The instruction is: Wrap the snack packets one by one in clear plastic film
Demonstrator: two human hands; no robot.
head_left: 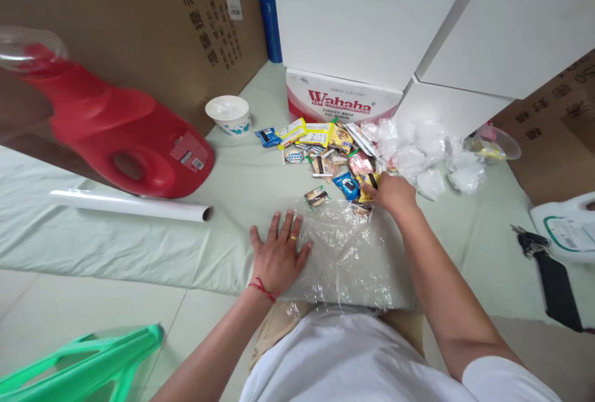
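Observation:
My left hand (279, 253) lies flat with fingers spread, pressing on the left edge of a clear plastic sheet (348, 259) on the cloth-covered table. My right hand (393, 192) reaches into a pile of small wrapped snacks, its fingers closed at a yellow snack packet (366, 185); the fingertips are partly hidden. Beside that packet lies a blue snack packet (346, 186). A brown-and-green packet (317, 197) rests at the sheet's far edge. Farther back in the pile are yellow-and-white packets (316, 135). Several clear plastic-wrapped bundles (421, 148) sit to the right of the pile.
A paper bowl (229, 115) stands behind on the left, near a large red jug (134, 135) and a white roll (130, 205). White boxes (344, 95) form the back. On the right are keys with a black holder (555, 284) and a white bottle (567, 228). A green stool (88, 358) stands on the floor.

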